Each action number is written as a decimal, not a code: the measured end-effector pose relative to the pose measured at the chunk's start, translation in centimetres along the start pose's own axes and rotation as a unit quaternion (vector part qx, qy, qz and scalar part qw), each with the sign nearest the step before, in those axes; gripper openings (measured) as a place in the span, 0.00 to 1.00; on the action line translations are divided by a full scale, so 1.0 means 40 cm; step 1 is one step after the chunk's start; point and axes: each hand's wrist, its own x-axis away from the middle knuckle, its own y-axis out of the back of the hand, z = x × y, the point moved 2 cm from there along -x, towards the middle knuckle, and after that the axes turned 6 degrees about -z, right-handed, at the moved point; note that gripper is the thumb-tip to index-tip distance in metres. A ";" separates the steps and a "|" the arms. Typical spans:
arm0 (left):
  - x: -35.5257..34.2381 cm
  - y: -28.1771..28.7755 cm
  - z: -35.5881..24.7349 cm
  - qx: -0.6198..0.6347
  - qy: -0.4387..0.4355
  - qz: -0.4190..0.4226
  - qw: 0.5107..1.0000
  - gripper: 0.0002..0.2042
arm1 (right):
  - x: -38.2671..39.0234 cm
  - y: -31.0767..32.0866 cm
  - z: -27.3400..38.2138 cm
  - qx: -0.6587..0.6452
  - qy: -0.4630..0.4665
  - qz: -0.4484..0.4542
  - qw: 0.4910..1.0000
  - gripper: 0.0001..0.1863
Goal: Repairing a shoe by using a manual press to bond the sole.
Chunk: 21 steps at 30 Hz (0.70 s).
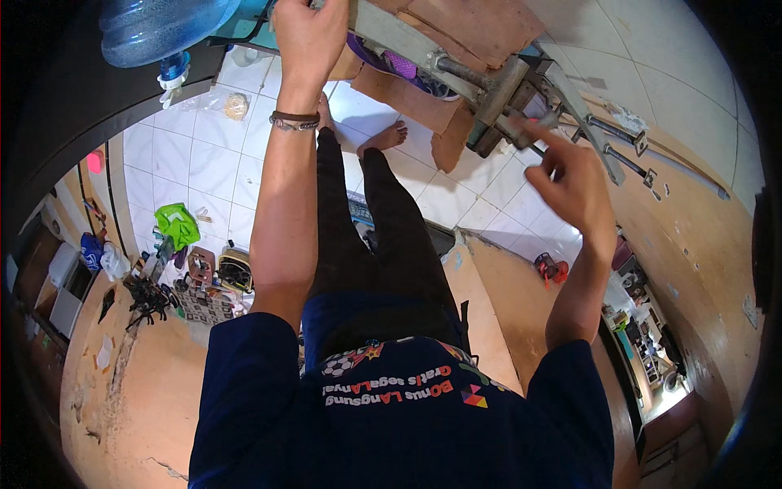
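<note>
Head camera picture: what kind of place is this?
Perhaps a home with a small work corner: there's a white tiled floor, a big blue water bottle with a tap, and a metal tool that looks like a vise.

A water jug (167, 33) is sitting in the upper left of the frame, the left hand (311, 41) resting to its right, at top centre. A vise (498, 98) is standing upper right of centre, cardboard (407, 102) lying to its left and the right hand (572, 179) hovering at its lower right. Feet (384, 138) are standing on the floor (155, 167) between the hands.
</note>
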 end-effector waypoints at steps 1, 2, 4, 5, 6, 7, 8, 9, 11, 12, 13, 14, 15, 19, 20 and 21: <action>-0.003 0.002 0.005 0.003 -0.004 -0.002 1.000 0.13 | 0.007 -0.005 -0.003 0.001 0.002 -0.002 1.000 0.28; -0.006 0.004 0.009 0.006 -0.007 -0.004 1.000 0.13 | 0.022 -0.011 -0.006 0.010 -0.024 0.023 0.999 0.28; -0.008 0.001 0.013 0.004 -0.017 -0.007 1.000 0.13 | 0.031 -0.024 -0.035 0.045 -0.071 0.015 0.996 0.27; -0.007 -0.003 0.011 0.001 -0.025 -0.007 1.000 0.12 | 0.024 -0.021 -0.054 0.046 -0.072 0.015 0.996 0.27; -0.009 -0.005 0.011 0.002 -0.025 -0.007 1.000 0.12 | 0.012 -0.015 -0.069 0.039 -0.069 -0.012 0.997 0.27; -0.009 -0.006 0.011 -0.005 -0.030 -0.007 1.000 0.12 | 0.003 -0.009 -0.075 0.031 -0.066 -0.038 0.997 0.27; -0.009 -0.003 0.011 -0.015 -0.035 -0.008 0.999 0.12 | -0.010 -0.003 -0.041 -0.008 -0.070 -0.043 0.997 0.27; -0.004 -0.002 0.013 -0.017 -0.035 -0.006 0.999 0.12 | -0.010 -0.008 -0.011 -0.010 -0.071 -0.042 0.996 0.27; 0.000 -0.003 0.011 -0.001 -0.051 -0.034 0.998 0.13 | -0.001 -0.015 0.038 -0.023 0.000 0.022 0.999 0.27; 0.000 -0.001 0.010 0.000 -0.052 -0.032 0.998 0.13 | 0.006 -0.024 0.030 0.010 -0.020 0.047 0.999 0.26; 0.002 0.001 0.006 0.002 -0.036 -0.019 0.999 0.12 | 0.017 -0.032 0.004 0.010 -0.021 0.046 0.999 0.26; -0.003 0.003 0.006 0.004 -0.023 -0.009 1.000 0.12 | 0.022 -0.038 -0.038 0.031 -0.048 0.023 0.998 0.26; -0.010 0.004 0.014 0.003 -0.026 -0.011 1.000 0.12 | 0.023 -0.038 -0.072 0.051 -0.075 -0.001 0.996 0.26; -0.023 0.004 0.056 -0.027 0.002 -0.012 1.000 0.12 | -0.023 -0.004 -0.002 -0.025 -0.037 -0.050 0.998 0.28; -0.028 0.001 0.061 -0.035 0.001 -0.016 0.999 0.12 | -0.023 -0.024 0.007 -0.055 -0.013 -0.058 0.997 0.29; -0.040 -0.005 0.070 -0.035 -0.003 -0.015 0.999 0.12 | -0.024 -0.024 0.010 -0.056 -0.013 -0.061 0.996 0.29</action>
